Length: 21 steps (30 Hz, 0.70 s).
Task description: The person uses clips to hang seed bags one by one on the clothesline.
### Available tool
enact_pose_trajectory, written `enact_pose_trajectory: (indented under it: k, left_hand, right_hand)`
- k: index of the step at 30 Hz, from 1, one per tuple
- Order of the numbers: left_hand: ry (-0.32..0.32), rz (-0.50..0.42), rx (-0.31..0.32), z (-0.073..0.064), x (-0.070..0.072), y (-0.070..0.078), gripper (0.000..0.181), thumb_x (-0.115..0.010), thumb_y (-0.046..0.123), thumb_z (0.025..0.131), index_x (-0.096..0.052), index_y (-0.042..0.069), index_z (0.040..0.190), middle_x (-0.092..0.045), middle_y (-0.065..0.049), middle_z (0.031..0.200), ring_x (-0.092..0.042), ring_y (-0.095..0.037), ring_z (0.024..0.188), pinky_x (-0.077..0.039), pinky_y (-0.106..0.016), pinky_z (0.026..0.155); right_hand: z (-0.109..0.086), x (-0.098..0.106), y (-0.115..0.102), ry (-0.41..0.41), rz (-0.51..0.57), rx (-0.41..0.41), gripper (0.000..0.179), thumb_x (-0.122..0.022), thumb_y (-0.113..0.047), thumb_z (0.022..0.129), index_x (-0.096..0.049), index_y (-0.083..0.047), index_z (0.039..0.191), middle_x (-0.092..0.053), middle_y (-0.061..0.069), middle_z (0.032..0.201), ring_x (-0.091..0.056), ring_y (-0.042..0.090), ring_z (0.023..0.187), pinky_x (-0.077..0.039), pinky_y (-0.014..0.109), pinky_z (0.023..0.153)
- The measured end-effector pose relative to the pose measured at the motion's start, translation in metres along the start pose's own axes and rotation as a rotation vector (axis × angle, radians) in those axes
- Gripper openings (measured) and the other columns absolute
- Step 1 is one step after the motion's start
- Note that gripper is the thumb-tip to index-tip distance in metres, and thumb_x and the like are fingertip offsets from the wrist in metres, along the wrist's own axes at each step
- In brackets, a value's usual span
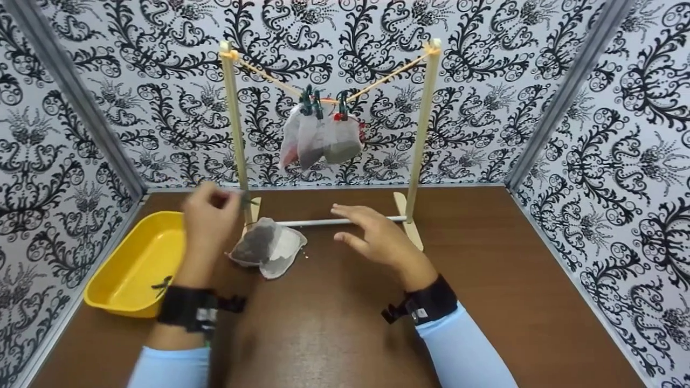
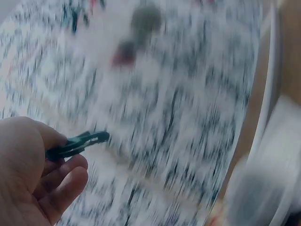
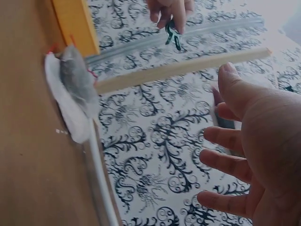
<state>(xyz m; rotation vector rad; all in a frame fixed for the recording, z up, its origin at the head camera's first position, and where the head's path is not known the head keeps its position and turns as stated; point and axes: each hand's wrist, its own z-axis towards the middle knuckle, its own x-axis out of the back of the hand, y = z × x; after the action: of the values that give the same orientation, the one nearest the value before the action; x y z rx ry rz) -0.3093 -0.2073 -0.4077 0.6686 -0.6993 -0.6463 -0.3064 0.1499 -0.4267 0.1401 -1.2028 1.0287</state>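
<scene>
My left hand (image 1: 213, 218) pinches a dark green clothespin (image 2: 77, 145) between thumb and fingers, raised beside the left post of a small wooden drying rack (image 1: 235, 124). With fingers spread and nothing in it, my right hand (image 1: 380, 237) hovers over the rack's white bottom bar (image 1: 318, 222). Sheer drawstring pouches (image 1: 269, 245) with grey and white contents lie on the table between the hands. Several similar pouches (image 1: 342, 143) hang together from the sagging cord (image 1: 388, 75), held by dark green clothespins (image 1: 344, 105). Motion blurs the left wrist view.
A yellow plastic basin (image 1: 102, 285) stands at the left, with dark clothespins (image 1: 161, 285) inside. Patterned walls enclose the brown table (image 1: 512, 302) at the back and both sides. The rack's wooden feet (image 1: 409, 231) stand near the back wall.
</scene>
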Motion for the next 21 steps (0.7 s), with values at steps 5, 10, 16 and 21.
enact_pose_trajectory:
  k: [5,10,16,21]
  left_hand:
    - [-0.098,-0.211,0.058,-0.029,-0.051,0.035,0.02,-0.087,0.009,0.098,-0.072,0.001,0.089,-0.073,-0.012,0.083,-0.062,-0.013,0.071,-0.052,-0.017,0.066]
    - [-0.167,-0.328,0.082,-0.049,-0.093,0.062,0.02,-0.088,0.011,0.098,-0.072,0.003,0.088,-0.07,-0.006,0.081,-0.061,-0.015,0.073,-0.053,-0.023,0.069]
    - [-0.287,-0.434,0.126,-0.062,-0.121,0.077,0.022,-0.084,0.014,0.102,-0.068,0.004,0.091,-0.075,-0.01,0.08,-0.068,-0.012,0.067,-0.058,-0.024,0.064]
    - [-0.429,-0.598,0.243,-0.068,-0.123,0.077,0.018,-0.076,0.006,0.108,-0.062,0.002,0.096,-0.077,-0.014,0.082,-0.072,-0.016,0.057,-0.061,-0.029,0.052]
  right_hand:
    - [-0.002,0.009,0.003,0.112,-0.034,-0.022,0.067,-0.085,-0.039,0.102,-0.065,-0.011,0.159,-0.07,0.011,0.16,-0.066,0.034,0.148,-0.052,0.054,0.128]
    - [-0.004,0.016,0.005,0.215,-0.035,0.012,0.078,-0.094,-0.041,0.092,-0.067,-0.007,0.156,-0.077,0.013,0.148,-0.073,0.034,0.137,-0.056,0.059,0.122]
    - [-0.006,0.021,0.011,0.264,-0.013,0.002,0.071,-0.093,-0.036,0.094,-0.068,-0.007,0.154,-0.081,0.014,0.139,-0.076,0.034,0.131,-0.06,0.052,0.118]
    - [-0.007,0.022,0.014,0.254,0.0,0.007,0.065,-0.092,-0.033,0.095,-0.071,-0.005,0.15,-0.08,0.015,0.14,-0.077,0.035,0.13,-0.058,0.057,0.12]
